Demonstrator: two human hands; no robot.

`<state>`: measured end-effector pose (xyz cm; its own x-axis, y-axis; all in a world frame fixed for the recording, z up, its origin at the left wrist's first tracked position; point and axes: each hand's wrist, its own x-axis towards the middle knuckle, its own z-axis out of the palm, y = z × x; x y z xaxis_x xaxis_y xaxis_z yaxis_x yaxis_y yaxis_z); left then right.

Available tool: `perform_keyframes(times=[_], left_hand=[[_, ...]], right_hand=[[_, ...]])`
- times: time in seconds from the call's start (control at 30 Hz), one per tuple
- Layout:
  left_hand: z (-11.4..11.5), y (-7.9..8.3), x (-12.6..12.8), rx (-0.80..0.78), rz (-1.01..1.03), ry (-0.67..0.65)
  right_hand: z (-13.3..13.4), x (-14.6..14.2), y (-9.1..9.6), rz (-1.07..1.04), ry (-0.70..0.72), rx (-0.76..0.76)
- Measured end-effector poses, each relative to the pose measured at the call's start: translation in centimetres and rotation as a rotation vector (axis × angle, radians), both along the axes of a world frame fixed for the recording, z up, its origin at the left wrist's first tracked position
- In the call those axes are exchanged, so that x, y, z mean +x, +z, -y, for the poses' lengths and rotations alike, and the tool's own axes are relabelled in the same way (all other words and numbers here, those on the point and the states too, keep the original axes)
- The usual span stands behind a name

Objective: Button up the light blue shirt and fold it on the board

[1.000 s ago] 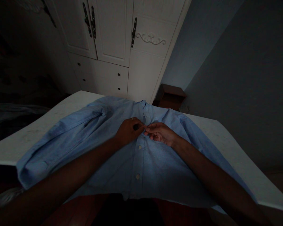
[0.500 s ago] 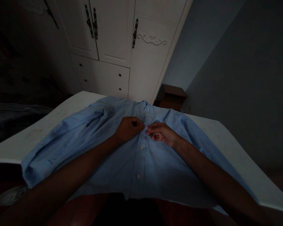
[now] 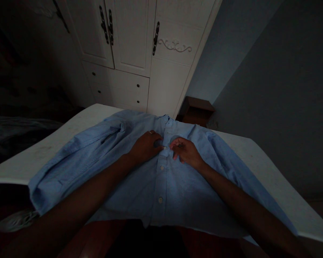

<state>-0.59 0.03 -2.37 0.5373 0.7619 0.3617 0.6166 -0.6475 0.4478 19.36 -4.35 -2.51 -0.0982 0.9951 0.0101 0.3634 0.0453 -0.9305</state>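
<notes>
A light blue button-up shirt (image 3: pixel 188 190) lies front up, its sleeves spread to both sides. Beside the placket, my left hand (image 3: pixel 145 146) rests on the cloth with thumb and forefinger apart; a ring shows on one finger. The left thumb tip touches the placket by a pale button (image 3: pixel 165 147). Just right of that button, my right hand (image 3: pixel 187 151) is closed, its fingertips pinching the shirt front. Two more buttons, a middle one (image 3: pixel 162 167) and a lower one (image 3: pixel 160 200), show below on the placket. The collar (image 3: pixel 167 118) points away from me.
Under the shirt is a white table (image 3: pixel 260 168) with angled corners. A white wardrobe (image 3: pixel 131 36) with dark handles stands behind it. A small brown cabinet (image 3: pixel 199 104) is at the back right. A pale shoe (image 3: pixel 16 221) lies on the floor at lower left.
My left thumb and forefinger have parted from a pinch. My right fingers have turned and curled in more, slightly right of the button, which now shows between the hands.
</notes>
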Motion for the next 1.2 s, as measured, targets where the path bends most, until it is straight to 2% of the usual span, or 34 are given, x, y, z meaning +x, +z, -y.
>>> perform_keyframes(times=[0.1, 0.17, 0.27, 0.43, 0.73, 1.03, 1.2], left_hand=[[0.1, 0.0, -0.2, 0.056, -0.116, -0.021], [0.1, 0.0, -0.3, 0.062, -0.188, -0.007], [0.1, -0.1, -0.6, 0.033, -0.264, 0.015], [0.0, -0.7, -0.9, 0.043, -0.31, 0.037], [-0.7, -1.6, -1.1, 0.005, -0.249, 0.17], [-0.4, -1.1, -1.3, 0.008, -0.27, 0.18], [-1.6, 0.1, -1.1, -0.054, -0.344, 0.188]], right_hand=[[-0.4, 1.0, -0.5, 0.251, -0.067, 0.288], [-0.8, 1.7, -0.9, 0.415, -0.058, 0.446], [-1.2, 2.3, -1.8, 0.627, -0.021, 0.536], [-1.4, 2.3, -2.7, 0.838, -0.078, 0.486], [-0.7, 4.6, -3.2, 0.967, -0.04, 0.362], [-0.9, 5.1, -3.2, 0.974, -0.008, 0.337], [-1.8, 5.3, -2.9, 0.913, 0.018, 0.29]])
